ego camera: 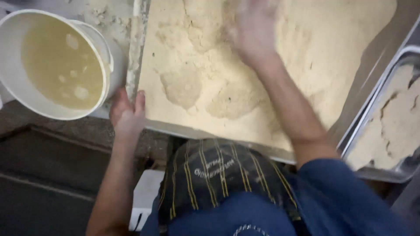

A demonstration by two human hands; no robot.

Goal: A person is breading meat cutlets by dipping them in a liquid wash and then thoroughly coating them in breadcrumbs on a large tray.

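Closest to the camera is the person's dark apron with yellow stripes (223, 179), worn over blue clothes. Two bare arms reach forward from there.

The left hand (127, 114) holds the near corner of a big flat tray (136, 57). The fingers curl over the edge of the tray and the thumb sits on top, so the hand is partly closed on the rim. The left arm is nearly straight and points up from the bottom of the view.

The tray is full of pale tan flour (306, 65) or crumbs, with dents and lumps pressed into it.

The right arm stretches out long across the tray. The right hand (253, 32) is at the far end, flat and spread wide on top of the flour. It is blurry, so you cannot tell if it has any flour in its grip.

Just left of the left hand is a white bucket (13, 83) with yellowish liquid (61, 65) in it.

To the right of the right arm is a metal tray (363, 131) with more of the same tan stuff.
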